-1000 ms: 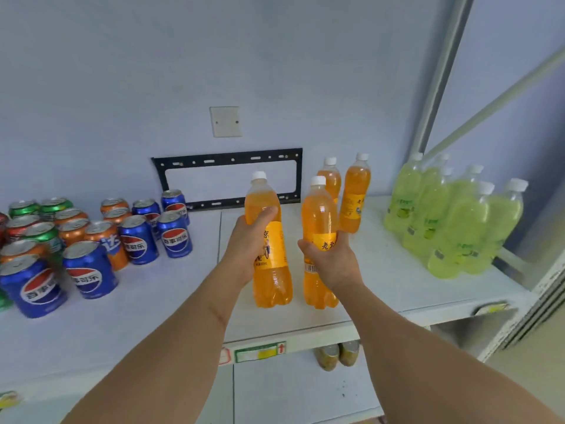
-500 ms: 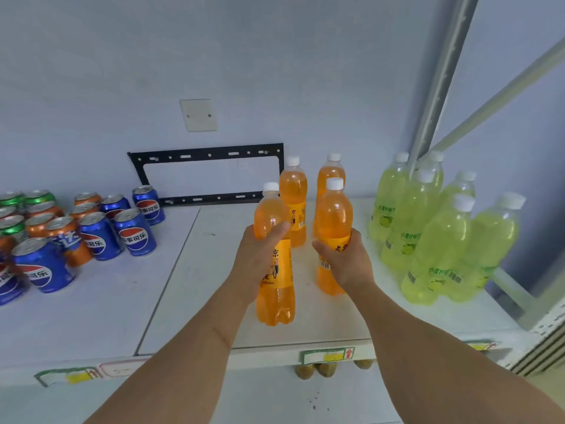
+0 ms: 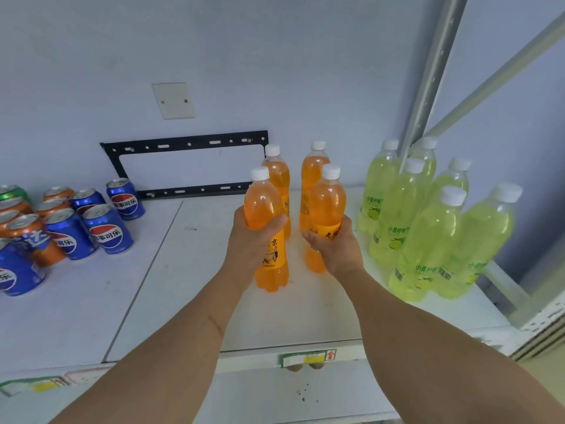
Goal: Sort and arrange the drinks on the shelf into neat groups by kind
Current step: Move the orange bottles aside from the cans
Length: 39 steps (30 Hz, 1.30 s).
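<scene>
My left hand point(image 3: 250, 240) grips one orange soda bottle point(image 3: 263, 206) around its middle, its base at or just above the white shelf point(image 3: 146, 301). My right hand point(image 3: 336, 246) grips a second orange soda bottle point(image 3: 327, 200) beside it. Both are upright with white caps. Two more orange bottles point(image 3: 276, 172) point(image 3: 312, 166) stand right behind them near the wall. Several pale green bottles point(image 3: 428, 234) are grouped to the right. Blue cola cans point(image 3: 107, 228), orange cans point(image 3: 27, 231) and a green can point(image 3: 12, 192) cluster at the left.
A black metal bracket point(image 3: 183, 142) is fixed to the wall behind the shelf, with a white cover plate point(image 3: 173, 100) above it. A grey upright post point(image 3: 434, 65) and diagonal brace rise at the right. Price labels point(image 3: 307, 358) line the shelf's front edge.
Both hands have carried their orange bottles back towards the wall, close in front of the two standing orange bottles. The view has shifted right, so fewer cans show at left.
</scene>
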Available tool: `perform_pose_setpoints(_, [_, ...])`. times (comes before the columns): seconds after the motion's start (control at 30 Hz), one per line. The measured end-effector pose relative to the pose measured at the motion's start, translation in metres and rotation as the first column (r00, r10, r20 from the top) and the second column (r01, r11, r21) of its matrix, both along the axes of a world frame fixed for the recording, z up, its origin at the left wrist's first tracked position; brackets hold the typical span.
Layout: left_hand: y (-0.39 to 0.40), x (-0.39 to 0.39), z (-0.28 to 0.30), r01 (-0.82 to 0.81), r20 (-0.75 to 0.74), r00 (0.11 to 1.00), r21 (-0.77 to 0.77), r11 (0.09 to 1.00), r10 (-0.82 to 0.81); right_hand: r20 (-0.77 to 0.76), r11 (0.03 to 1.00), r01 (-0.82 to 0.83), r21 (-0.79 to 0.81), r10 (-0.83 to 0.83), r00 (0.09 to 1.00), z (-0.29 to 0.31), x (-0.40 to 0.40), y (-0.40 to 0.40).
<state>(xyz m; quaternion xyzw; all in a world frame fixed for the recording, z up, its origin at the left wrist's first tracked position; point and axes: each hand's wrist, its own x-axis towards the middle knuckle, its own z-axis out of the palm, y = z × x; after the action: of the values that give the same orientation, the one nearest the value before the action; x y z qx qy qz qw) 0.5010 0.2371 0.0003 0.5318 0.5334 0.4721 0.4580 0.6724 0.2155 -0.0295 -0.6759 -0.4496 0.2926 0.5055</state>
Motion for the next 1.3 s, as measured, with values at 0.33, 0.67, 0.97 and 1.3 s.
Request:
perform_pose_setpoints(0.33, [0.003, 0.014, 0.002, 0.085, -0.114, 0.991, 0.062, 0.994, -0.078, 0.617, 0.881, 0.115, -0.459, 0.223, 0.754, -0.023, -0.004, -0.053])
perform_pose_setpoints(0.67, [0.005, 0.018, 0.006, 0.041, -0.185, 0.982, 0.044, 0.998, -0.032, 0.867, 0.929, -0.065, -0.364, 0.364, 0.340, -0.019, -0.007, -0.073])
perform_pose_setpoints(0.97, [-0.024, -0.025, -0.002, 0.011, -0.583, 0.813, 0.028, 1.000, 0.007, 0.891, 0.924, -0.157, -0.348, 0.378, 0.251, -0.015, -0.039, -0.079])
perform_pose_setpoints(1.3, [-0.104, -0.207, -0.038, 0.429, -0.947, -0.054, 0.264, 0.864, 0.316, 0.928, 0.880, -0.335, -0.336, 0.370, 0.043, -0.006, -0.190, -0.097])
